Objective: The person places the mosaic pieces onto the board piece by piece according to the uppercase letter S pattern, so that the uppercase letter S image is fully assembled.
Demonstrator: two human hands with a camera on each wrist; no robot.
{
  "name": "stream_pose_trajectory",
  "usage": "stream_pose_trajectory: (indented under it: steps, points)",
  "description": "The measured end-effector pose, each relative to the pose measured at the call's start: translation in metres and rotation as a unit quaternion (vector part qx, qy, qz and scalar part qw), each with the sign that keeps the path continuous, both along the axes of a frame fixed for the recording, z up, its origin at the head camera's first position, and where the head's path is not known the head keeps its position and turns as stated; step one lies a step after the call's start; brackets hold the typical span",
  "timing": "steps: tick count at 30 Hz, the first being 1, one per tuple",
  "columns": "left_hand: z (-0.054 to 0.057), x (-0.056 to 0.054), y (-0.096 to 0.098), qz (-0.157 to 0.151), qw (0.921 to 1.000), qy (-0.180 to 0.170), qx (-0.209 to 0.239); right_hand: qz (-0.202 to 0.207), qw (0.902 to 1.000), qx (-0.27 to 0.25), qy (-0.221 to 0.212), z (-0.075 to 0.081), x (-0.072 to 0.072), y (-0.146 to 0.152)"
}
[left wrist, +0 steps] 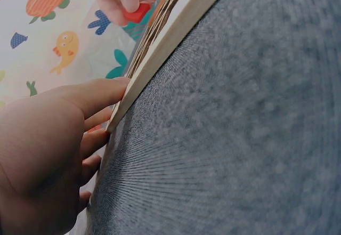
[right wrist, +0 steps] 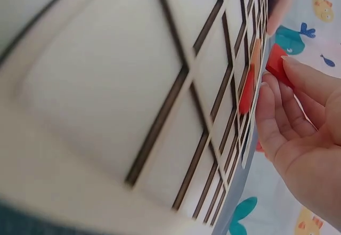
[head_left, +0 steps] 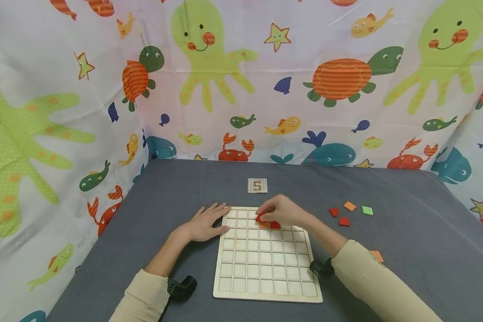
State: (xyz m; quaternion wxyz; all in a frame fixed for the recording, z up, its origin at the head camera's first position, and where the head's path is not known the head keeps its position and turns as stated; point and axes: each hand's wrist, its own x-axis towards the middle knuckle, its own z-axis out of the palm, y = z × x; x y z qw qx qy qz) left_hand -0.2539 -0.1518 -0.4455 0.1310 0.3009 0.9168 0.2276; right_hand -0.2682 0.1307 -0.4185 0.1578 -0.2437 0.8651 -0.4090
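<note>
A pale wooden grid board (head_left: 241,284) lies flat on the grey table. My right hand (head_left: 283,210) pinches a red tile (right wrist: 277,64) between thumb and fingers, just over the board's upper rows. Below it, an orange tile (head_left: 263,225) and another red tile (head_left: 275,225) sit side by side in cells of the grid. My left hand (head_left: 204,225) rests with fingers spread at the board's upper left edge. In the left wrist view its thumb and a fingertip touch the board's side (left wrist: 160,54).
Right of the board lie loose red tiles (head_left: 344,221), an orange tile (head_left: 349,205) and a green tile (head_left: 367,210). Another orange tile (head_left: 376,256) is partly behind the right sleeve. A small pattern card (head_left: 257,185) lies beyond the board. A printed curtain (head_left: 225,120) surrounds the table.
</note>
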Motion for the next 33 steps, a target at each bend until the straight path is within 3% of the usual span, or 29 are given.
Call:
stream_pose_trajectory:
  steps: [13, 33]
  points:
    - [-0.002, 0.001, 0.002, 0.005, 1.0000, -0.001, -0.004, 0.034, 0.9987, 0.015, 0.036, 0.000, 0.002, -0.018]
    - [-0.001, 0.000, 0.002, 0.019, 0.9997, 0.002, -0.015, 0.032, 0.9974, 0.048, 0.042, -0.001, 0.001, -0.029]
